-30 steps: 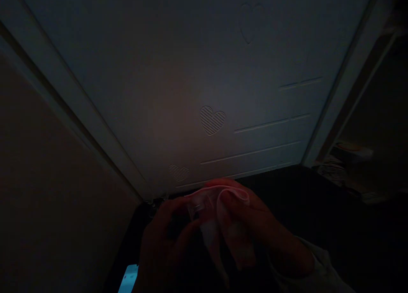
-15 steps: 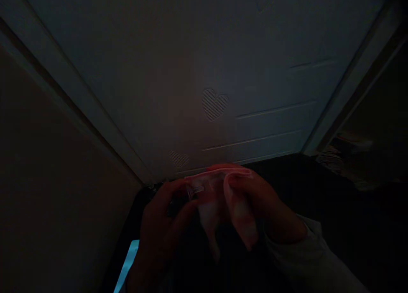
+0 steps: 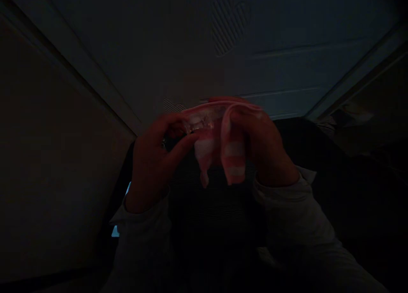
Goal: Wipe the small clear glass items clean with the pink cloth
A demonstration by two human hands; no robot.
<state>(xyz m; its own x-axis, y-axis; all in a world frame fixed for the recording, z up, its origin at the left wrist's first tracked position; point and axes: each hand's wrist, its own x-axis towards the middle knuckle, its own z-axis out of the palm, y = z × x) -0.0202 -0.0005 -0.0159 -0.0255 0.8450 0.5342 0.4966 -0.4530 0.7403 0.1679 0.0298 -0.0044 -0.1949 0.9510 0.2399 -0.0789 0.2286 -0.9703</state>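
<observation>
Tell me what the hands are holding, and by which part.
The left hand pinches a clear object by its left end; the right hand grips a pink-and-white cloth by its upper fold. It's too dark to identify the clear object.

Right fingers point(image 3: 244, 119) partly hidden by cloth point(image 3: 234, 157), upper heart point(image 3: 228, 27) cropped

Cloth point(image 3: 234, 152) between hands point(image 3: 149, 165), before door point(image 3: 287, 72)

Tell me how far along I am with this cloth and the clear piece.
Partway, perhaps. Done: pink cloth folded over in your right hand. In hand: clear piece, pinched by your left hand. Left: releasing both; too dark to tell if they're joined.
</observation>
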